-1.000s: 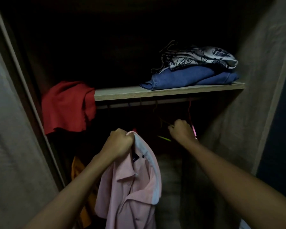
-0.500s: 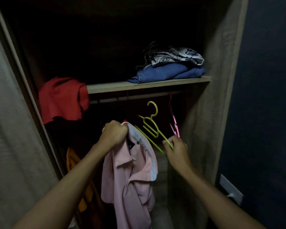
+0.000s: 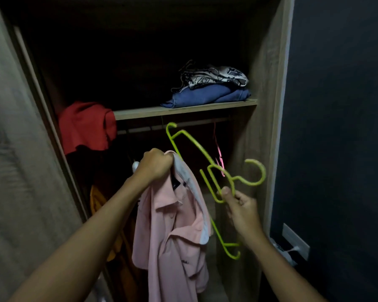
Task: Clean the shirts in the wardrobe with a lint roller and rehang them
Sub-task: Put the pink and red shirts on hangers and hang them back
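since half a second ago our right hand [image 3: 241, 209] has drawn the lime-green plastic hanger [image 3: 214, 171] nearer and rightward, clear of the rail, and its hook now curls out to the right in front of the wardrobe's right side panel [image 3: 268, 118]. the fingers are pinched closed on the hanger's neck just below the hook, and the hanger is tilted, one shoulder rising up to the left toward the rail, the other running down behind the shirt.

our left hand [image 3: 155, 164] is fisted tight around the collar of the pale pink collared cotton shirt [image 3: 172, 232], which hangs limp from the grip in the middle of the opening, below the shelf and to the left of the hanger. a dark label shows inside its neck.

farther in, a thin pink hanger [image 3: 218, 152] hangs on the metal rail [image 3: 140, 129] beneath the light wooden shelf [image 3: 140, 112]. on the shelf's right lie a folded blue garment [image 3: 207, 97] with a black-and-white patterned cloth [image 3: 216, 76] on top. a red cloth [image 3: 87, 127] droops over the shelf's left end, and an orange garment [image 3: 96, 199] hangs low on the left. we cannot see a lint roller.
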### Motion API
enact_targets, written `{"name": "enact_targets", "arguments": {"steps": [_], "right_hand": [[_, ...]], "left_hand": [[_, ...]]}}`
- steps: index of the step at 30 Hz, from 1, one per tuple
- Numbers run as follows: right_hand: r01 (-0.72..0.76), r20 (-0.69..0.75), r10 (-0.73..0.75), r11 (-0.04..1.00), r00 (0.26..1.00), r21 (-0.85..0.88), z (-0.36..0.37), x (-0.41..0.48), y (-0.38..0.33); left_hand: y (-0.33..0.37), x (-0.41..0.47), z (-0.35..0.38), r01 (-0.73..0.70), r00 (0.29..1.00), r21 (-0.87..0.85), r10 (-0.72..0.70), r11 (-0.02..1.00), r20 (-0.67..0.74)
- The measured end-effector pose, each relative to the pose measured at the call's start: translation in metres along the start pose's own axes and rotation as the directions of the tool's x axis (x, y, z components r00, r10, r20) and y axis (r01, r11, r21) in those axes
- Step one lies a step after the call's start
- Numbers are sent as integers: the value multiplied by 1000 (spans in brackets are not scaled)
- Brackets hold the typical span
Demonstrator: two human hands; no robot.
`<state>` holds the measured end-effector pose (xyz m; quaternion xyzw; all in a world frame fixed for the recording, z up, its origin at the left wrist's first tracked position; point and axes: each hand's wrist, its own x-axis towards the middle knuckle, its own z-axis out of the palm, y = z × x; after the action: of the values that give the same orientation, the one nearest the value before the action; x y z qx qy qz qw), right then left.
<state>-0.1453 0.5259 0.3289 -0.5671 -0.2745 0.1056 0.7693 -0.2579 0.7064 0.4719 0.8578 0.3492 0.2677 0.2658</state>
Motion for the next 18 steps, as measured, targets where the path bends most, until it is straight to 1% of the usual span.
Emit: {"name": "enact_targets", "arguments": {"steps": [2, 5, 9, 11, 14, 15, 17, 18], "right_hand": [[45, -47, -39, 991, 998, 129, -3, 2, -22], [80, -7, -82, 944, 997, 321, -10, 4, -60], [108, 54, -153, 870, 987, 482, -20, 5, -109], [144, 71, -211, 841, 975, 522, -23, 10, -125], [214, 83, -302, 820, 950, 531, -22, 21, -132], [256, 80, -338, 829, 938, 496, -22, 25, -129], [395, 81, -435, 869, 897, 298, -25, 30, -124], [450, 106, -480, 865, 871, 222, -29, 33, -119]], "left_hand": [[6, -4, -4, 3, 1000, 24, -3, 1000, 0], [17, -10, -6, -15, 1000, 65, 13, 998, 26], [38, -17, -2, -39, 998, 103, 35, 994, 43], [54, -21, 1, -65, 997, 99, 60, 993, 48], [79, -31, 4, -105, 992, 41, 102, 994, 79], [86, -35, 3, -118, 989, 8, 116, 993, 87], [97, -41, -3, -167, 979, -41, 170, 985, 111], [100, -43, -7, -205, 969, -50, 210, 977, 131]]}}
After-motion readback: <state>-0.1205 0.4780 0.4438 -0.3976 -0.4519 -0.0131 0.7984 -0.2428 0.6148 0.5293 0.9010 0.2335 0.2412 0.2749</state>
